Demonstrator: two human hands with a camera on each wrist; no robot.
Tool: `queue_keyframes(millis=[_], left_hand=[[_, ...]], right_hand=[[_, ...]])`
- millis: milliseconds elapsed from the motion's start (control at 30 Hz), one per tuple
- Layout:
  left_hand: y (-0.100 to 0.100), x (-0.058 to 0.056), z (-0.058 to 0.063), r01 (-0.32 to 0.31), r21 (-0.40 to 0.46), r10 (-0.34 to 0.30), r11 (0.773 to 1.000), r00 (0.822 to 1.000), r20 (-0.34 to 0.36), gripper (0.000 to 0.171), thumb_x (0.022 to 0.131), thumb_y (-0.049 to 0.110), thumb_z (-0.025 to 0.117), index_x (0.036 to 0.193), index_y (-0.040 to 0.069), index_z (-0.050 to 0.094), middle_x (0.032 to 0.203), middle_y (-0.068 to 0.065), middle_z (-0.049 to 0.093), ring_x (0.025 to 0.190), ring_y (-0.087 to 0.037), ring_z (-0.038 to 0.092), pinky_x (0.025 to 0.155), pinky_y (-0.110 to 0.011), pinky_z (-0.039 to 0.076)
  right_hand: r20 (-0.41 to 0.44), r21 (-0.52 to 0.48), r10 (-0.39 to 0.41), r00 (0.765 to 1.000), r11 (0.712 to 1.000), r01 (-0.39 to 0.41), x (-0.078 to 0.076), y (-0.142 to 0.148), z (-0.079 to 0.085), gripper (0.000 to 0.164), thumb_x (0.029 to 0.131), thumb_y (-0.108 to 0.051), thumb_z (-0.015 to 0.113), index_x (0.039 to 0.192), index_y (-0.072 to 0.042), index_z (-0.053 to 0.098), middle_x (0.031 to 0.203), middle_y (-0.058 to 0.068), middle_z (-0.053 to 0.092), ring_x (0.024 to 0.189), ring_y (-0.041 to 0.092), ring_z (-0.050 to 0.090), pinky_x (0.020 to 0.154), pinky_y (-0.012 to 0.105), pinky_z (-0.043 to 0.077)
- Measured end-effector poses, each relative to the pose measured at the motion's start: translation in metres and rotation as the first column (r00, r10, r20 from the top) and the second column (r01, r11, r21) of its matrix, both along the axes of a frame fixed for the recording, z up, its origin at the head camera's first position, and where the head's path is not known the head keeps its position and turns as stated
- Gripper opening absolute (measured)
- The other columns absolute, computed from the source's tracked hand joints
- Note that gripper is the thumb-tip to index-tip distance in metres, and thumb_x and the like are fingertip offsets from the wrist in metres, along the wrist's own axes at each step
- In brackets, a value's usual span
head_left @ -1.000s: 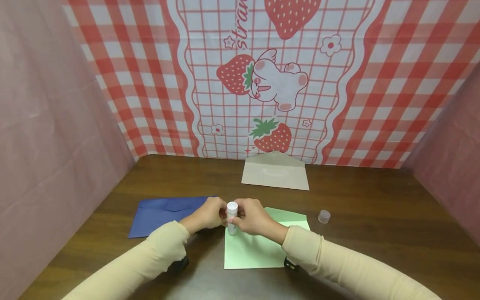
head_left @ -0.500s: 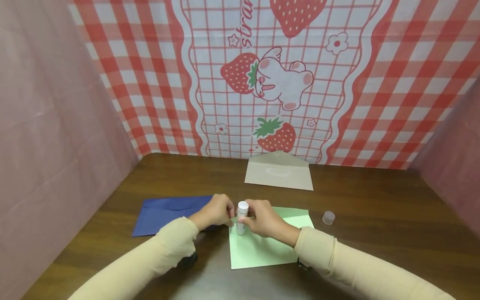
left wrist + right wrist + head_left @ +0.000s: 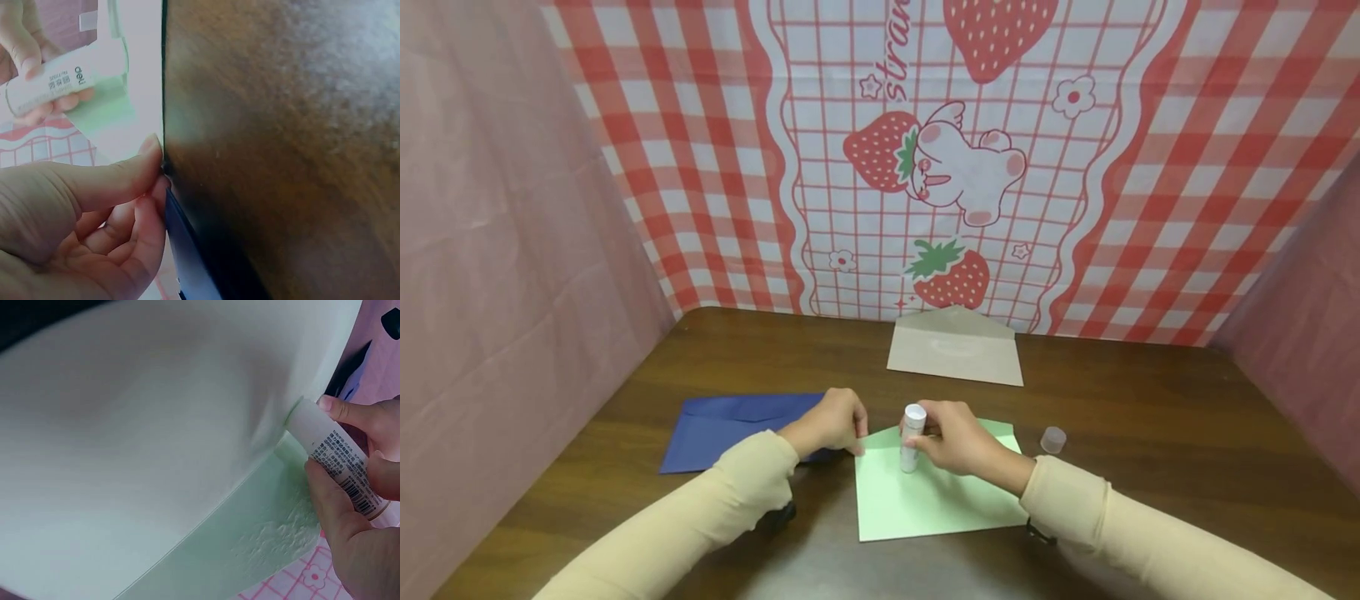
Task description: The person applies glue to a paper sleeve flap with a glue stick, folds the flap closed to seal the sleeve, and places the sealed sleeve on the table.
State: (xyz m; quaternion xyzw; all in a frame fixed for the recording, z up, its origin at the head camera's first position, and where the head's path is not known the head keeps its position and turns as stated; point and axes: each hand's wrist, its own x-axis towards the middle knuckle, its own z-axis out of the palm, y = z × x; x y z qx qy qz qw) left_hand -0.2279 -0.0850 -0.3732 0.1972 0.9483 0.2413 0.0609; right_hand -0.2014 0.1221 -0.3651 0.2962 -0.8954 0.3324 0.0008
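Observation:
A pale green envelope (image 3: 895,508) lies on the table with its flap (image 3: 219,550) spread out on the far side. My right hand (image 3: 958,440) grips a white glue stick (image 3: 912,442), its lower end down at the flap near the fold. Bumpy, wet-looking marks show on the flap in the right wrist view. At the envelope's left corner, my left hand (image 3: 838,421) pinches the edge between thumb and fingers. The glue stick's label (image 3: 65,78) faces the left wrist camera; its glue tip is hidden against the paper.
A dark blue envelope (image 3: 722,433) lies to the left, partly behind the left hand. A beige envelope (image 3: 955,354) with its flap up sits at the back by the patterned cloth (image 3: 715,167). A translucent cap (image 3: 1053,440) stands to the right.
My right hand has moved the glue stick to the right along the flap, away from the left hand. My left hand stays at the green envelope's left corner.

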Motion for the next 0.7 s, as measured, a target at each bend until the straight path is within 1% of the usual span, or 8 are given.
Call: queue_keyframes(millis=[200,433,533,700], left_hand=[[0.003,-0.002,0.003,-0.032,-0.039,0.033,0.999,0.999,0.032,0.021,0.058,0.004,0.090,0.056,0.007,0.068,0.057,0.002,0.064,0.062,-0.009,0.050,0.060,-0.019,0.045],[0.003,-0.003,0.003,-0.043,-0.060,0.047,0.997,0.997,0.062,0.022,0.059,0.005,0.089,0.056,0.006,0.068,0.056,0.003,0.061,0.062,-0.009,0.049,0.059,-0.019,0.043],[0.004,-0.003,0.004,-0.052,-0.063,0.057,0.997,0.996,0.075,0.022,0.060,0.004,0.089,0.057,0.007,0.068,0.057,0.003,0.059,0.062,-0.010,0.049,0.058,-0.019,0.042],[0.005,-0.003,0.004,-0.059,-0.070,0.065,0.996,0.994,0.092,0.021,0.061,0.004,0.088,0.058,0.006,0.067,0.059,0.003,0.059,0.062,-0.010,0.050,0.057,-0.019,0.042]], right_hand=[[-0.017,0.001,-0.005,1.000,1.000,0.005,0.001,0.013,0.000,0.011,0.084,-0.011,0.071,0.093,-0.007,0.066,0.091,0.007,0.073,0.090,0.022,0.072,0.076,0.031,0.058],[-0.025,0.046,-0.049,0.998,0.998,0.050,-0.001,0.034,0.001,0.013,0.085,-0.012,0.071,0.096,-0.006,0.067,0.093,0.010,0.073,0.089,0.023,0.071,0.074,0.033,0.058],[-0.031,0.048,-0.051,0.998,0.997,0.053,-0.001,0.044,0.002,0.013,0.085,-0.012,0.071,0.096,-0.006,0.066,0.093,0.011,0.073,0.088,0.022,0.070,0.073,0.033,0.058],[-0.032,0.022,-0.061,0.998,0.998,0.062,-0.001,0.057,0.002,0.013,0.085,-0.010,0.071,0.095,-0.004,0.066,0.092,0.011,0.073,0.089,0.022,0.071,0.073,0.031,0.058]])
